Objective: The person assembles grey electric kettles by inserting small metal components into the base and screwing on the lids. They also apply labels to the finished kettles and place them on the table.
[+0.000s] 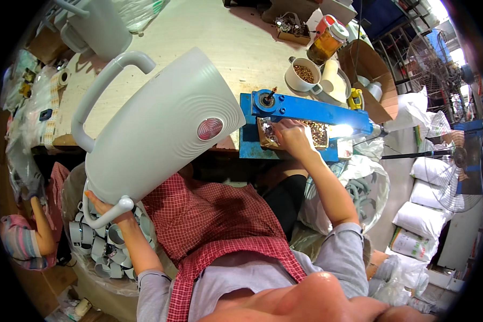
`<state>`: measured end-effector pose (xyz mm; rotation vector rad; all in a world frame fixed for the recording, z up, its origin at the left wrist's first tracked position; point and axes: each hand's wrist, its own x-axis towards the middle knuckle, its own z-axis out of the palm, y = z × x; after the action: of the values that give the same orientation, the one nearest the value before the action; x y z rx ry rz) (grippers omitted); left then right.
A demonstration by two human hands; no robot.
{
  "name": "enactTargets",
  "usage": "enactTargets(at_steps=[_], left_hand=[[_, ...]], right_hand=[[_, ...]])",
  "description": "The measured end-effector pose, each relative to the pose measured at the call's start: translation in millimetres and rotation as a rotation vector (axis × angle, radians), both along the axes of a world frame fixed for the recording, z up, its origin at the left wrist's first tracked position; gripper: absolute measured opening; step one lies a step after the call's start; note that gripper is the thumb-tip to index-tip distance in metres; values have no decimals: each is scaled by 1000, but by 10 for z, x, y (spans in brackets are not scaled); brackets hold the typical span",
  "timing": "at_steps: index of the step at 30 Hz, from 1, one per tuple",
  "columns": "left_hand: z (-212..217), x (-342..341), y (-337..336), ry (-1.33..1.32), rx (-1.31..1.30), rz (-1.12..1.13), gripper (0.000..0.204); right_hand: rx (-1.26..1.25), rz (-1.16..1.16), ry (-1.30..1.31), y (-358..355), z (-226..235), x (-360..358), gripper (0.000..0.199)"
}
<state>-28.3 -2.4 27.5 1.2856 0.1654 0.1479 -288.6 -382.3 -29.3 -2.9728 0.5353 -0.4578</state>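
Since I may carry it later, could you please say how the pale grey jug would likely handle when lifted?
The pale grey jug is probably light for its size, as the left hand alone seems to support it. Its smooth, curved wall suggests a stiff shell. Laid sideways, it might roll until its large handle stopped it.

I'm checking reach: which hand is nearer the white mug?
Right hand: by the blue machine, below the mug in view. The left hand is far lower left, holding the gray jug.

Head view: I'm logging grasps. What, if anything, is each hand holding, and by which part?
The left hand holds the gray jug by its near end, at the small handle; whether the right hand grips anything cannot be told.
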Motion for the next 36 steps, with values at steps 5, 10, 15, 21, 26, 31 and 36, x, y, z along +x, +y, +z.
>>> enactTargets(at_steps=[5, 10, 15, 21, 26, 31, 36], left_hand=[[-96, 34, 66, 16, 31, -2, 66], [-266, 167, 131, 10, 19, -43, 69], [-352, 192, 142, 85, -56, -116, 64], [-376, 193, 109, 108, -35, -49, 64], [-396, 215, 108, 66, 11, -62, 63], [-305, 190, 65, 100, 20, -84, 65], [-415, 258, 175, 132, -27, -147, 63]], right_hand=[[45, -33, -300, 227, 365, -57, 12], [-17, 3, -303, 322, 758, -54, 13], [-111, -93, -174, 221, 524, -248, 9], [-19, -86, -175, 229, 622, -235, 12], [-22, -100, -99, 189, 484, -254, 13], [90, -143, -202, 170, 252, -310, 15], [81, -16, -361, 357, 745, -179, 22]])
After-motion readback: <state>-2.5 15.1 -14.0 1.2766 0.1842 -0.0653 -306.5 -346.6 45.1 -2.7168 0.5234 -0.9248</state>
